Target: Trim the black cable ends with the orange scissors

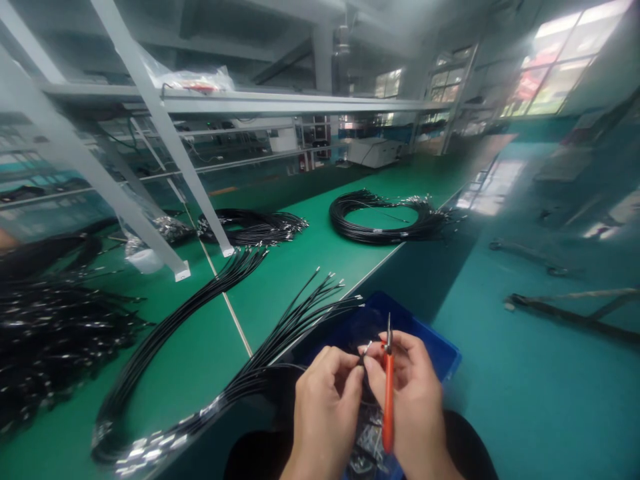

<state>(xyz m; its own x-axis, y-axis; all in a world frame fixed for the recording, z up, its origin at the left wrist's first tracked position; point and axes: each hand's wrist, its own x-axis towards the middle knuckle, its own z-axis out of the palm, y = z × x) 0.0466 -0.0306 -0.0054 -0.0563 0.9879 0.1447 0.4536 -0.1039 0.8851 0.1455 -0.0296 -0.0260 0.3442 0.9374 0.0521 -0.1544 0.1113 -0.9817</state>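
My left hand [327, 400] pinches the end of a black cable [363, 359], whose small metal tip points up between my hands. My right hand [413, 393] touches the same cable end with thumb and finger and also holds orange-handled pliers [389, 393], their dark jaws pointing up. Both hands are close together over a blue bin [445, 353] with small clear bags in it. To their left, a bundle of black cables [200, 307] curves over the green table [295, 257], its tipped ends fanned out.
A coiled cable ring [370, 233] lies farther back on the table, another bundle [255, 227] beside the shelf's white legs. A large cable pile [55, 333] fills the left. Clear plastic bags [155, 233] sit near it. A metal shelf [300, 103] runs above.
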